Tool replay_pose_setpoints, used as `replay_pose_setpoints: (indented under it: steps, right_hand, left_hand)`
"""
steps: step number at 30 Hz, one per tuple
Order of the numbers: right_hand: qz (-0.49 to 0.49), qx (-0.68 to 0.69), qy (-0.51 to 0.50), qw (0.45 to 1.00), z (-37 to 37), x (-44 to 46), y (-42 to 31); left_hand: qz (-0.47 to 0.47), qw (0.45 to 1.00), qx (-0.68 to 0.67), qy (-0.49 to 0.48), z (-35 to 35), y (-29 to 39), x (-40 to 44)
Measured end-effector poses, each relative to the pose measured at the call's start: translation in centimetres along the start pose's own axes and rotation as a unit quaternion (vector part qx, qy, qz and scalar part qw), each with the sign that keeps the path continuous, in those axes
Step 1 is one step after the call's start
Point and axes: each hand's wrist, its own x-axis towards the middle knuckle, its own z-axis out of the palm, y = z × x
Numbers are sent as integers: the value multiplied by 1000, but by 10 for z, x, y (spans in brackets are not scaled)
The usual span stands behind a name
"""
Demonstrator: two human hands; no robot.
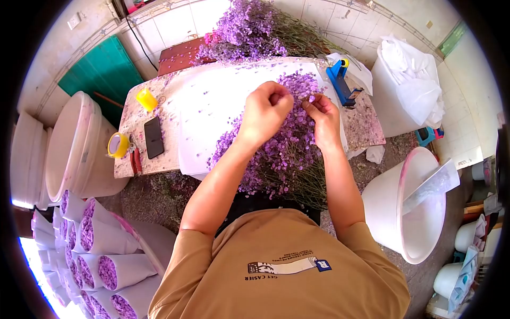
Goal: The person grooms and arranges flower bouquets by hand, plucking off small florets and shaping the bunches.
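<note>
A large bunch of purple flowers lies over the front of the table, its green stems pointing toward my body. My left hand is curled closed above the blossoms, and what its fingers hold, if anything, is hidden. At the upper right of the bunch, my right hand pinches small purple blossoms between thumb and forefinger. Beneath the flowers spreads a white sheet dotted with loose petals.
Left on the table are a phone, red-handled pliers, a yellow tape roll and a yellow object. A blue tape dispenser stands right. More flowers lie behind. Wrapped bouquets and white bins surround me.
</note>
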Motion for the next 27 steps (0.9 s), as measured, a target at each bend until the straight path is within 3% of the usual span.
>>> replay_pose_setpoints:
  steps: [1, 2, 7, 9, 11, 13, 18, 21, 23, 25, 27]
  right_hand:
    - [-1, 0, 7, 1000, 0, 0, 0]
    - [-1, 0, 7, 1000, 1, 0, 0]
    - [6, 15, 4, 1000, 6, -1, -1]
    - [10, 12, 1, 1000, 6, -2, -1]
    - [14, 8, 0, 1000, 5, -3, 0]
    - [6, 22, -9, 1000, 6, -3, 0]
    - [-1, 8, -4, 1000, 7, -4, -2]
    - [-9, 5, 0, 1000, 6, -5, -5]
    - [-9, -13, -1, 1000, 5, -6, -4]
    - [-13, -3, -2, 1000, 5, -5, -1]
    - [-13, 1, -8, 1000, 7, -5, -2]
  left_hand:
    - [-72, 988, -138, -6, -4, 3, 0]
    - [-158, 942, -297, -16, -13, 9, 1]
    - [-141, 921, -357, -61, -18, 9, 2]
    - [-49, 991, -93, -84, -8, 0, 3]
    - [-1, 998, -31, -57, 0, 2, -2]
    - [92, 987, 130, -24, 5, 6, -4]
    - [122, 979, 163, 2, 9, -5, 1]
    - [-27, 992, -119, -11, 1, -3, 5]
    - [-187, 901, -383, -75, -16, 8, 11]
    - [-196, 899, -385, -80, -18, 13, 12]
    - [-193, 949, -224, -111, -18, 13, 15]
